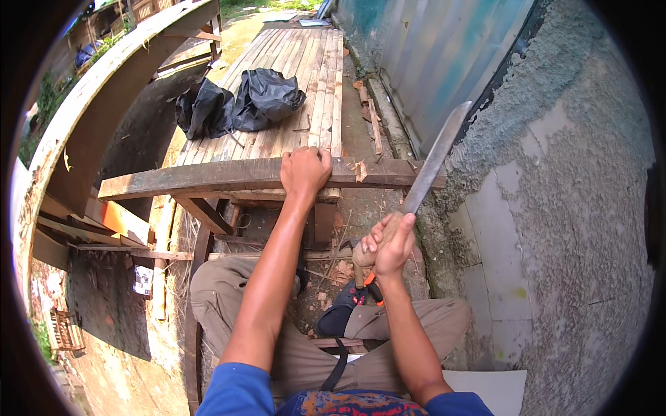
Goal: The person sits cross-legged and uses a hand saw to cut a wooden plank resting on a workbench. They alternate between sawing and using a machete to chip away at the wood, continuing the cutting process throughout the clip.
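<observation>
My right hand grips the wooden handle of a machete, whose long blade tilts up and to the right, above the right end of a wooden beam. The fingers of my left hand are closed over the top of that beam near its middle, with the arm stretched forward. The beam lies crosswise in front of me. Just right of my left hand, a curled wood shaving clings to it.
Black plastic bags lie on a slatted bamboo platform beyond the beam. A rough wall and a metal sheet rise at the right. A hammer and wood chips lie by my shoe. A large curved board stands left.
</observation>
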The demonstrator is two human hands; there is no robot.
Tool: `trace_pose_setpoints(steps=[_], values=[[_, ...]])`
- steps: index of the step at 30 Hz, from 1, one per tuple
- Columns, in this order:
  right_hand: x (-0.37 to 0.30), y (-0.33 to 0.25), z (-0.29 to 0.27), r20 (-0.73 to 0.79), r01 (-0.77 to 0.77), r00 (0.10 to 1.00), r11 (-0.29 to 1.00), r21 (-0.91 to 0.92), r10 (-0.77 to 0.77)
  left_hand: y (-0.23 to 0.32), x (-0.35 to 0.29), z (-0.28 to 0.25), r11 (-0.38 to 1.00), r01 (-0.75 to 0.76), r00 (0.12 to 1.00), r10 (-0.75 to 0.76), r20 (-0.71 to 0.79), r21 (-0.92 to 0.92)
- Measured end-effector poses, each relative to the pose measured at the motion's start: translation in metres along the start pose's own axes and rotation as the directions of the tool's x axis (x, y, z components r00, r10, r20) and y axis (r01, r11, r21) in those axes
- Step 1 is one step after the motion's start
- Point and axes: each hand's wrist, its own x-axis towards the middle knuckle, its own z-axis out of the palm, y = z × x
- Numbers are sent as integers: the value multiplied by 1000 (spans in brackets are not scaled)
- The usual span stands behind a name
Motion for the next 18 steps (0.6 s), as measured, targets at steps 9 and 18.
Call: trace_pose_setpoints(steps=[9,18], values=[[14,25,-17,222,-637,751,771,-6,622,-4,8,-3,1000,-7,1000,7,-16,23],[20,25,-38,507,-746,654,588,313,561,8,4,-10,1000,8,999,-8,31,12]])
